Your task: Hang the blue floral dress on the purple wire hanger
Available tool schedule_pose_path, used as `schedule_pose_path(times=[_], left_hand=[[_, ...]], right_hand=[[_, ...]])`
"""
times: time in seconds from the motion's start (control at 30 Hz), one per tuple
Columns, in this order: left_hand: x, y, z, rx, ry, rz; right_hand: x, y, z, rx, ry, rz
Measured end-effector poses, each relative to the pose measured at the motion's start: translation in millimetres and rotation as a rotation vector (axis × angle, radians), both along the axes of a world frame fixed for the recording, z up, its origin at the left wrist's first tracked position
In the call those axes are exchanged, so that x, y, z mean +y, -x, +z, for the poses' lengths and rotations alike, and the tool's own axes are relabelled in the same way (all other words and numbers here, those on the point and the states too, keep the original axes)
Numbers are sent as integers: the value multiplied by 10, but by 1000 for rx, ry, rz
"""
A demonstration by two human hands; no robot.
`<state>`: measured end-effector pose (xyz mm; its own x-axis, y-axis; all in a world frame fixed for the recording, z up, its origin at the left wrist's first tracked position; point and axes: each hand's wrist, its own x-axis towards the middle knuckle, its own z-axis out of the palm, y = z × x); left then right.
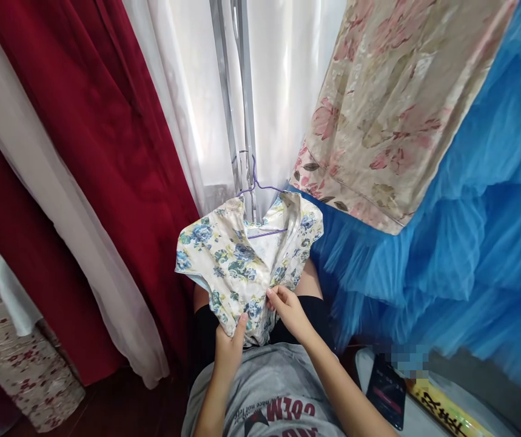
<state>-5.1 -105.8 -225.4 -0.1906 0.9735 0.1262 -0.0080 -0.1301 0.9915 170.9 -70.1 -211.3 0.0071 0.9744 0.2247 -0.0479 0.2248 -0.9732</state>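
Note:
A white blouse with blue flowers hangs on a thin purple hanger in front of my lap, its neckline falling open in a V. My left hand grips the lower left side of the blouse, thumb on top of the cloth. At the bottom of the V, the fingers of my right hand pinch the front edge. Whether a button or other fastener lies under those fingers is hidden. The hanger's hook is up by a grey vertical bar.
Red curtains and pale drapes hang at left, with a sheer white curtain behind the blouse. A beige floral cloth and ruffled blue tulle hang at right. A phone and a yellow packet lie at lower right.

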Motion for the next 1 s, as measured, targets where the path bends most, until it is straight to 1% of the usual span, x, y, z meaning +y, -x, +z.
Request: schedule_pose_path(times=[0.1, 0.2, 0.3, 0.37, 0.43, 0.5, 0.6, 0.7, 0.8, 0.9, 1.0], left_hand=[[-33, -21, -12, -79, 20, -6], [-78, -51, -31, -167, 30, 14], [-88, -45, -47, -230, 33, 56], [-62, -11, -53, -253, 25, 114], [-16, 36, -56, -272, 14, 181], [29, 75, -59, -294, 2, 213], [44, 81, -69, -329, 0, 199], [-19, 28, -91, -364, 21, 194], [-67, -1, -116, -386, 33, 212], [21, 89, -140, -355, 2, 233], [227, 280, -160, -275, -77, 266]], right_hand=[[84, 47, -74, 2, 2, -22], [170, 84, -51, -10, 20, -37], [209, 104, 13, -136, 1, 27], [200, 106, 38, -167, -8, 64], [178, 102, 39, -111, 18, 59], [163, 99, 25, -44, 46, 43], [175, 125, 9, -34, 40, 53], [194, 190, 11, -61, -2, 84], [167, 217, 24, -52, -36, 35], [87, 150, 41, -78, -29, -9], [3, 60, 53, -69, -16, 27]])
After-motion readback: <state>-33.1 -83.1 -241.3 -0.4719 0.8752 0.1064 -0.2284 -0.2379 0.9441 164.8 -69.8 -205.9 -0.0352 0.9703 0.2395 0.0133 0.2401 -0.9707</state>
